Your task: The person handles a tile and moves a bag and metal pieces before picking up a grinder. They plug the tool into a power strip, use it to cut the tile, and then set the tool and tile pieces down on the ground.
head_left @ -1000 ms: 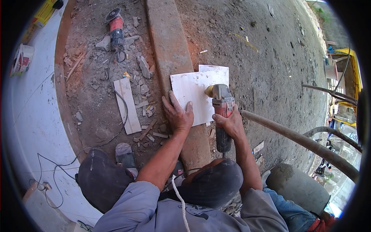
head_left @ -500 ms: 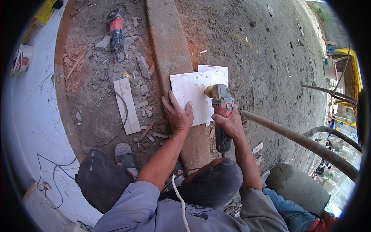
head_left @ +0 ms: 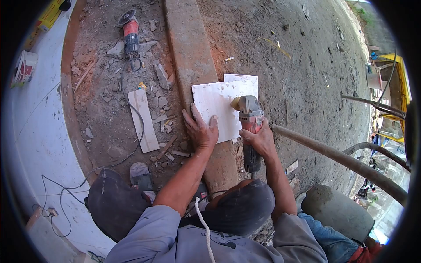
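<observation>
A white tile [head_left: 215,103] lies across the concrete beam [head_left: 188,39], with part of another white piece [head_left: 243,78] showing from under its far edge. My left hand [head_left: 201,130] rests on the tile's left edge, fingers spread. Wrapped around the red and black body of an angle grinder [head_left: 251,125] is my right hand [head_left: 262,139]. The grinder's yellowish round head [head_left: 236,103] is at the tile's right part; whether it touches the surface I cannot tell.
A second angle grinder [head_left: 130,37] lies on the rubble at the upper left, its cord running down. A cut tile strip [head_left: 143,120] sits left of the beam. From the right, a long pole [head_left: 337,158] reaches close to my right hand. A bucket [head_left: 335,210] stands lower right.
Almost nothing differs. The whole view has shifted very slightly; both hands, the grinder and the tile keep their places relative to each other.
</observation>
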The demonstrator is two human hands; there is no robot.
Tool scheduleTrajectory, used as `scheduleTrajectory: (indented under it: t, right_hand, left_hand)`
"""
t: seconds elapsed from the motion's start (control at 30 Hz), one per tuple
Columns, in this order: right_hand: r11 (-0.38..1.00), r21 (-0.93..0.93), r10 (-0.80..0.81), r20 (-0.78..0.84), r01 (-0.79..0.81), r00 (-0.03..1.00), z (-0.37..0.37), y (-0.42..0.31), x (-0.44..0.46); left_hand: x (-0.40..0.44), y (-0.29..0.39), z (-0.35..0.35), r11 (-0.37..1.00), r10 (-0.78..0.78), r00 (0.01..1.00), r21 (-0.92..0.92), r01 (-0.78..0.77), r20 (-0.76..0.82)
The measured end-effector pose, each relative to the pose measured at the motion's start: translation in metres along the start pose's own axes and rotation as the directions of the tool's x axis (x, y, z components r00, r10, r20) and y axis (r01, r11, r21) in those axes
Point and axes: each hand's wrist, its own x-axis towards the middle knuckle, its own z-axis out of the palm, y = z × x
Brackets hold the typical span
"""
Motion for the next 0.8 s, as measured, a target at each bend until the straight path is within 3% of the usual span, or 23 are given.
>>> scheduleTrajectory:
  t: [0.8]
  right_hand:
    - [1.000,0.008,-0.003,0.009,0.003,1.000,0.0008,0.0058,0.0021]
  left_hand:
    - [0.0002,-0.0005,0.0029,0.999,-0.034,0.999,-0.024,0.034,-0.006]
